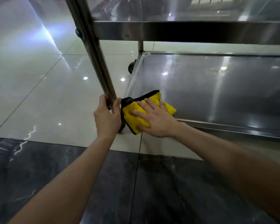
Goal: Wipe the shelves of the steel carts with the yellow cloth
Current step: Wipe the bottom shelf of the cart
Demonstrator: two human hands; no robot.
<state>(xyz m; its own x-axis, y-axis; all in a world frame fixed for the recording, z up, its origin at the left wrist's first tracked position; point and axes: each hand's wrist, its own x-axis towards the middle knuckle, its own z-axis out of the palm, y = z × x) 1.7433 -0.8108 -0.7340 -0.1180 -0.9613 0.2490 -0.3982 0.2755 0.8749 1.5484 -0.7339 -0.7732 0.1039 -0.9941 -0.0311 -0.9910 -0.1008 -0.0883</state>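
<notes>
Dark floor tiles (136,191) lie nearest, at 6 o'clock. Beyond them the left hand (107,117) curls tightly round the upright post (95,59) of the cart. At its 3 o'clock the right hand (157,122) presses flat, fingers straight and spread, on the yellow cloth (128,107), which lies on the 7 o'clock corner of the lower shelf (217,94). The upper shelf (184,31) spans 12 to 2 o'clock.

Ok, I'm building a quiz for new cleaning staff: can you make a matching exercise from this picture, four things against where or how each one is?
1 left hand
2 right hand
3 yellow cloth
4 caster wheel

A on the bottom shelf's near left corner
B on the floor by the shelf's far left corner
C gripping the cart post
D fingers straight, pressing the cloth

Pairs: 1-C, 2-D, 3-A, 4-B
</notes>
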